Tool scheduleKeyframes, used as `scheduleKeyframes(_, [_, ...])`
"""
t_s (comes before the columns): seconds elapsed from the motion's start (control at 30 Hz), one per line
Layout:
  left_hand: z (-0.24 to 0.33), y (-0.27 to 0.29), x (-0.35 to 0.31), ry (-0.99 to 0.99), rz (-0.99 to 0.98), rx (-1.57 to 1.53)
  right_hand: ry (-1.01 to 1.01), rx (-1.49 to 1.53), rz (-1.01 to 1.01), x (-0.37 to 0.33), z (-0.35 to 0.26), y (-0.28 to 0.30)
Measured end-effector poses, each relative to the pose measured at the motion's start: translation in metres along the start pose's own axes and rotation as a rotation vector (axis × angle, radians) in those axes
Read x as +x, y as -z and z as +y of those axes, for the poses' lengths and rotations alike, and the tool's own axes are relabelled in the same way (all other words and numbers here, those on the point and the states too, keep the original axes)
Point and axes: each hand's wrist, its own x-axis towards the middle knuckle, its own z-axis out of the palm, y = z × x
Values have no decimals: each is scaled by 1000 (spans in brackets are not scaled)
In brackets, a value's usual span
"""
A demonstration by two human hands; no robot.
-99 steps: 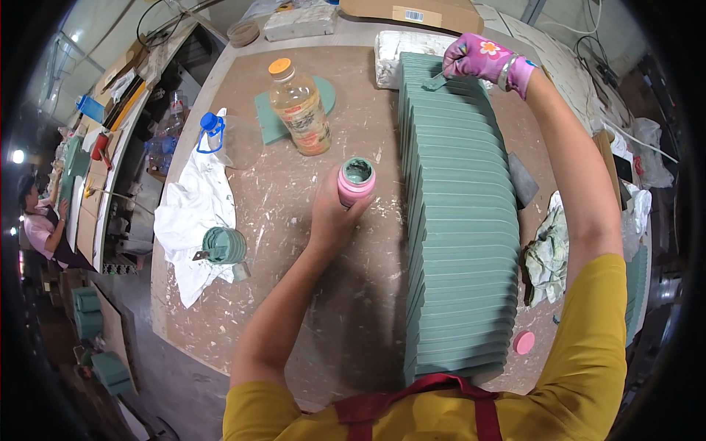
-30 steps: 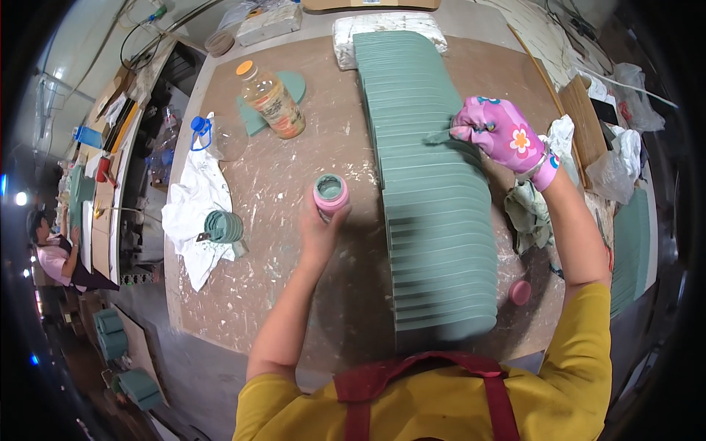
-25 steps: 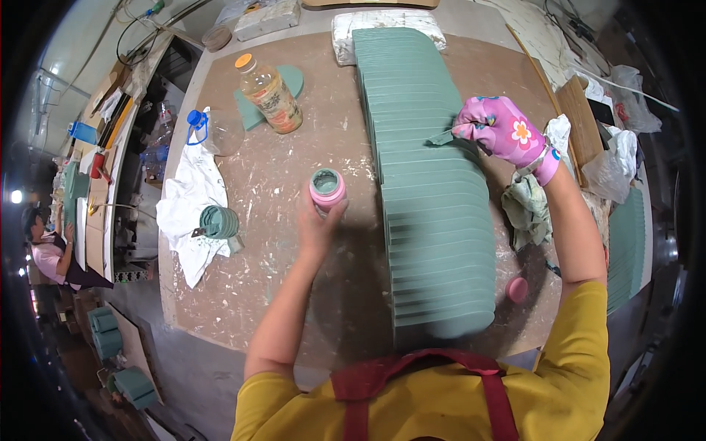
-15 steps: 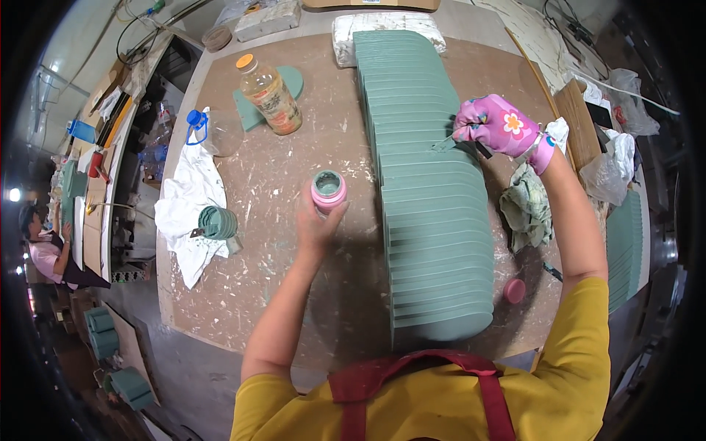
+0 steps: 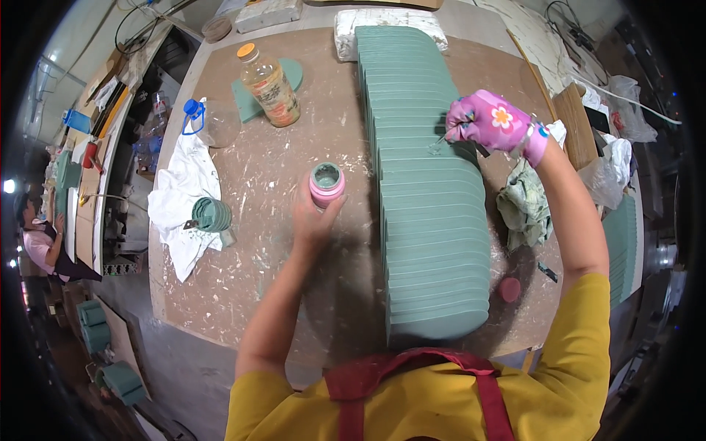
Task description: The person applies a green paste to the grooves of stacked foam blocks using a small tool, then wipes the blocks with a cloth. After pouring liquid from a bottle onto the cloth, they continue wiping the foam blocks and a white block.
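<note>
My bare left hand [image 5: 315, 213] is wrapped round a small pink jar [image 5: 327, 194], whose open mouth shows green paste inside. My right hand [image 5: 489, 125], in a pink flowered glove, is closed on a small spreader [image 5: 439, 146] with a green-smeared tip and a dark handle end; the fist hides most of it. That tip meets the edges of a long row of overlapping green panels [image 5: 434, 220] with rounded ends, about midway along. Beside the row's near right end lies a pink lid [image 5: 509, 289]. A crumpled, green-stained cloth [image 5: 523, 206] rests below my right wrist.
An orange-capped bottle [image 5: 271, 88] stands by a flat green piece [image 5: 292, 72] at far left. A green-coated cup [image 5: 211, 214] sits on a white cloth [image 5: 180, 187] near a blue-capped clear jug [image 5: 215, 131]. A wrapped white block [image 5: 346, 33] touches the row's far end. Another person [image 5: 40, 239] works at left.
My right hand has turned slightly and shifted a little to the left with the spreader along the panel edge. My left hand keeps the jar in nearly the same place. The view has shifted slightly.
</note>
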Motion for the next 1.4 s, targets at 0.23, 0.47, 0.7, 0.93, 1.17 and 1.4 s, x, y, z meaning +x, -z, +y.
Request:
scheduleKeyframes(0.23, [-2, -1, 0, -5, 9, -11, 162, -73, 99, -1, 6, 13])
scheduleKeyframes(0.47, [4, 6, 3, 14, -68, 69, 179, -66, 71, 2, -12, 7])
scheduleKeyframes(0.7, [9, 0, 3, -46, 2, 15, 168, 44, -112, 31, -2, 2])
scheduleKeyframes(0.93, [4, 2, 3, -60, 9, 35, 260, 6, -128, 49, -21, 4])
scheduleKeyframes(1.17, [1, 1, 2, -85, 15, 47, 326, 75, -152, 66, -22, 3])
scheduleKeyframes(1.4, [0, 0, 2, -65, 5, 21, 213, 15, -144, 61, -28, -2])
